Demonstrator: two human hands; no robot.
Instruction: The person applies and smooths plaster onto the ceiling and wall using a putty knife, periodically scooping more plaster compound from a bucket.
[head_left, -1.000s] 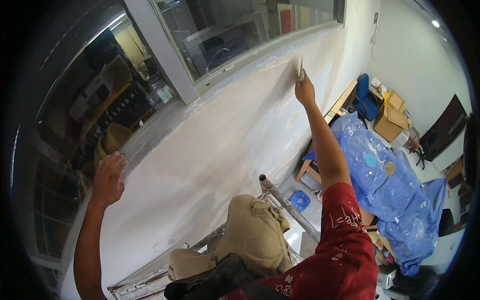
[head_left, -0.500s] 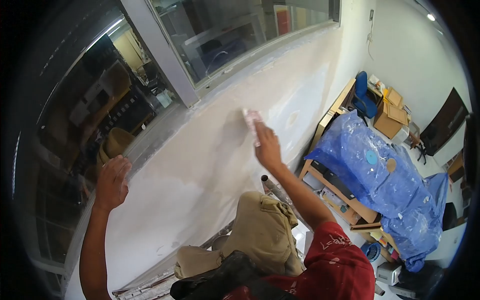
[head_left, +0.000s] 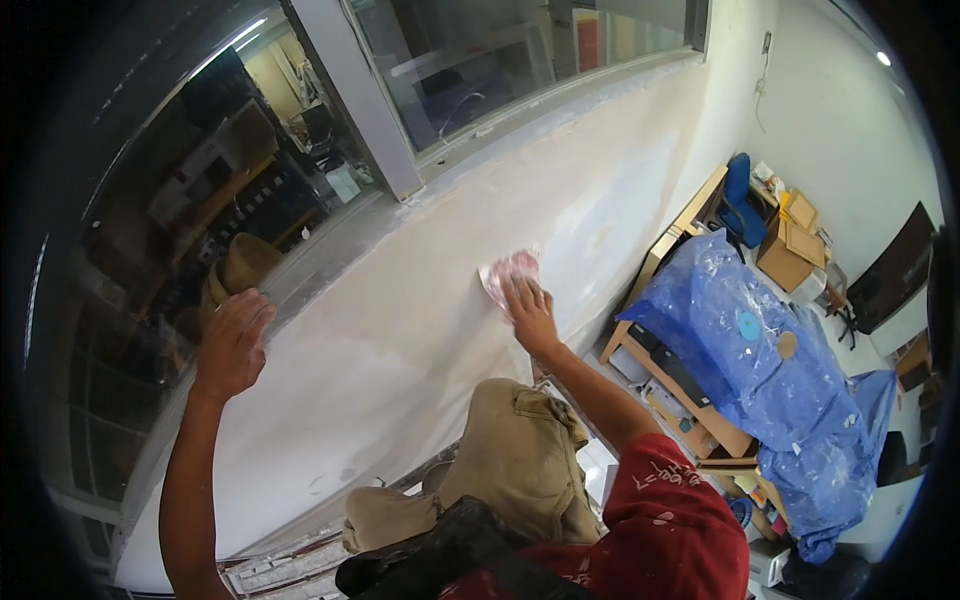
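My right hand (head_left: 534, 318) presses a pinkish-red sheet of sandpaper (head_left: 511, 276), whitened with dust, against the patched wall (head_left: 400, 330). The fingers lie over the sheet's lower right part. A shadow falls on the wall below it. My left hand (head_left: 232, 345) rests at the window ledge (head_left: 330, 262) on the left, fingers stretched along it and thumb apart, holding no loose thing. Beige and white filler patches cover the wall under the window frame (head_left: 360, 100).
Blue plastic sheeting (head_left: 760, 370) drapes over furniture on the right, beside a wooden desk (head_left: 690, 400). Behind stand a blue chair (head_left: 740, 205) and cardboard boxes (head_left: 790, 250). Below me, part of a paint-spattered platform (head_left: 290, 580) shows beside my bent knee (head_left: 510, 440).
My right hand and the sandpaper have moved slightly down the wall, and the sheet now lies flatter, showing more of its face. My left hand stays at the ledge. The view has shifted slightly.
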